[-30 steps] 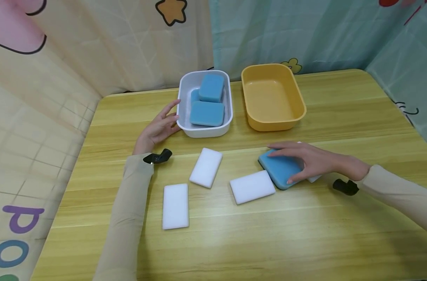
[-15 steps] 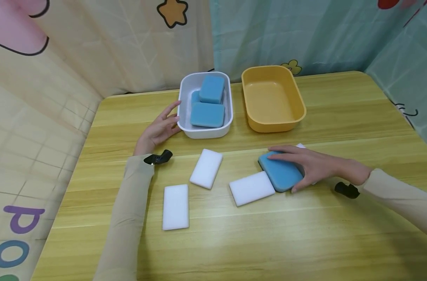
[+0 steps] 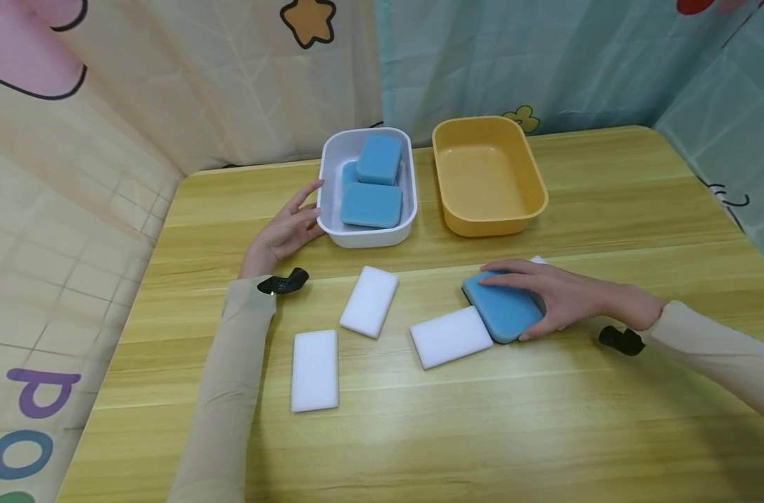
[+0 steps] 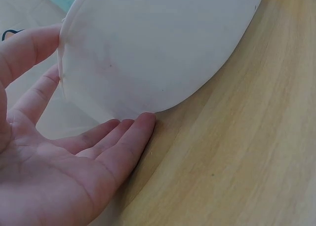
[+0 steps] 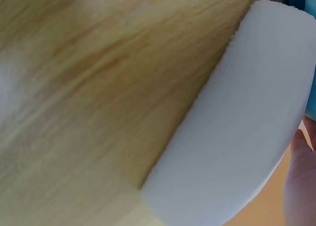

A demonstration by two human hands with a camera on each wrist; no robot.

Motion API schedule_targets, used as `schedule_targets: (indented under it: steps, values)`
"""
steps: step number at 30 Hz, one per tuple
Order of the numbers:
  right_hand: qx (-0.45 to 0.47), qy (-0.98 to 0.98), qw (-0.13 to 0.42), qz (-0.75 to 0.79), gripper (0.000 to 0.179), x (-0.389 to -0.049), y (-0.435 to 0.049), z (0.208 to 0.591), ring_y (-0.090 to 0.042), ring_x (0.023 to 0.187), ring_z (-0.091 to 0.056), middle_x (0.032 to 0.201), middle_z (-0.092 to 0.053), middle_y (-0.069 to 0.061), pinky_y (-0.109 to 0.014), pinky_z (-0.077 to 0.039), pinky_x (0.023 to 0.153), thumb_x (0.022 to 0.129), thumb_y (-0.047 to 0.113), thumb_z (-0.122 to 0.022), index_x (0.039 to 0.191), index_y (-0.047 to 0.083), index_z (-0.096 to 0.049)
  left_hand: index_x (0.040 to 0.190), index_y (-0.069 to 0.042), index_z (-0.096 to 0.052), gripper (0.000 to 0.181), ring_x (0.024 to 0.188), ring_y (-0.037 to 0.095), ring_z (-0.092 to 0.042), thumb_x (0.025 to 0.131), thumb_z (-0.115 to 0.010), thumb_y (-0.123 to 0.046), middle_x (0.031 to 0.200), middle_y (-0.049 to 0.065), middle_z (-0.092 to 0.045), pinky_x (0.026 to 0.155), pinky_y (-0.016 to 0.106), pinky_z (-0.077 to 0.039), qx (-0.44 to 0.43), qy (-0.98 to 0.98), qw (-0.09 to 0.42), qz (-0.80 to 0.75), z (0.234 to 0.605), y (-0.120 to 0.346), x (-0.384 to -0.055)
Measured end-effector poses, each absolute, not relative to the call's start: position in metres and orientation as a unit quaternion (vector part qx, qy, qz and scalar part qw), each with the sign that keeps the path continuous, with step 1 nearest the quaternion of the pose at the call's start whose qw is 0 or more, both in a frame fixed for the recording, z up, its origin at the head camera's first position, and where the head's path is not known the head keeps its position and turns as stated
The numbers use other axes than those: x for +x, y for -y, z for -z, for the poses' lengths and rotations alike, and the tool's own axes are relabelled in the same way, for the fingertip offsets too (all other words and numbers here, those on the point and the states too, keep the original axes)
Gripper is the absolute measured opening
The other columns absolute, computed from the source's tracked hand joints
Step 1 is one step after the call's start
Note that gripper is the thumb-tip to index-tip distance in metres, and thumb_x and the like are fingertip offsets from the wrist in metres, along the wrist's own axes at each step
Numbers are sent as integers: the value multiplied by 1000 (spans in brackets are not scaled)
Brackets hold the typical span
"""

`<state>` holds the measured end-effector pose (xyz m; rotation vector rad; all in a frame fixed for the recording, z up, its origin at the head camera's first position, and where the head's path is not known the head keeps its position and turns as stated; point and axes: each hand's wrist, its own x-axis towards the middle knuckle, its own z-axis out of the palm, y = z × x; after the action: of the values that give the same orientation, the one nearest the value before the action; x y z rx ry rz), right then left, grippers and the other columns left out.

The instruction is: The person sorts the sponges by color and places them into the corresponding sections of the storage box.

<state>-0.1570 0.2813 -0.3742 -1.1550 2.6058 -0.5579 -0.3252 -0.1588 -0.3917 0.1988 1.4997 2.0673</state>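
Observation:
In the head view, my right hand [image 3: 570,297] spans a blue sponge [image 3: 504,307] with a dark underside, thumb at its near corner and fingers over its far edge. A white sponge [image 5: 232,112] beside it is mostly hidden under that hand in the head view and large in the right wrist view. My left hand [image 3: 284,234] touches the left side of a white bin [image 3: 369,239] holding 3 blue sponges [image 3: 372,205]. Its fingers [image 4: 123,142] lie fairly straight against the bin's wall and rim in the left wrist view.
A yellow bin [image 3: 491,227] stands right of the white one. One white sponge [image 3: 451,337] lies against the blue sponge; another white sponge [image 3: 369,302] and a third white sponge [image 3: 315,370] lie further left on the wooden table [image 3: 419,440]. Curtains hang behind.
My right thumb has slid from the blue sponge's top to its near edge, and the hand has shifted slightly. The left hand stays at the white bin.

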Motion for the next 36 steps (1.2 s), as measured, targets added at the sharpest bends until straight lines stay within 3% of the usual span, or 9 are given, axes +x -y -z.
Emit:
schedule_targets:
  steps: [13,22,36]
  values:
    - [-407,-889,91,191,88,-159,-284,370,-16,127,-37,147,-35,-5,-37,-43,91,68,45,-81,142,22,-39,143,-31,-34,54,119,17,-40,97,-46,-5,140,6,-34,89,25,-48,75,-550,283,-782,392,159,-325]
    - [-401,-892,89,189,89,-163,-285,364,-17,126,-37,147,-35,-5,-38,-43,91,67,44,-82,142,23,-39,143,-30,-33,55,120,17,-40,96,-47,-5,143,6,-32,90,25,-48,77,-549,284,-782,393,159,-326]
    - [-443,-877,40,181,91,-180,-279,351,-10,126,-36,146,-37,-5,-30,-41,92,64,40,-84,141,19,-41,142,-31,-35,55,126,18,-35,95,-51,-8,148,8,-27,94,28,-44,81,-549,288,-780,395,158,-325]
